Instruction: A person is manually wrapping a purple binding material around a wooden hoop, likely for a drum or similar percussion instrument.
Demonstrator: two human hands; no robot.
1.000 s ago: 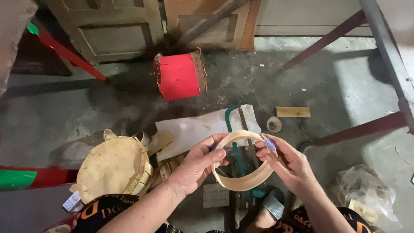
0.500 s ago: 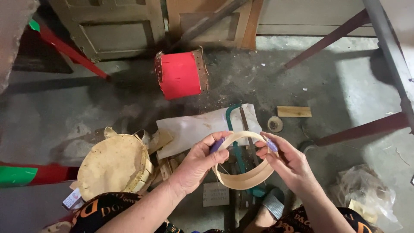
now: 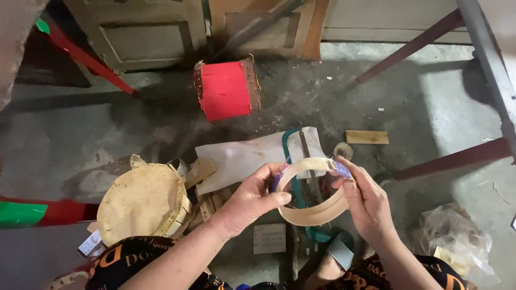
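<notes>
Held at lap height over the floor: thin wooden hoop [image 3: 314, 193], pale bent strip, gripped on both sides. Left hand [image 3: 250, 201] closed on near-left rim, thumb pressed across the top edge, seemingly to steady the ring. Right hand [image 3: 368, 201] closed on right rim, fingertips pinching where a strip of purple tape [image 3: 341, 170] wraps the wood, apparently at the overlap of the strip's ends. Hoop tilted toward the camera, open middle showing the floor below. Surface smooth, unfinished, light tan.

Just under the hoop: green-framed saw [image 3: 295, 182] lying on a sheet of white paper [image 3: 242, 158]. Left of that, round drum [image 3: 142, 201] with yellowish skin stretched over it, wood scraps beside. Small wooden block [image 3: 367, 137] to the right. Farther off: red cylinder [image 3: 228, 88] on concrete floor [image 3: 430, 107], old wooden door [image 3: 134, 32] leaning behind
</notes>
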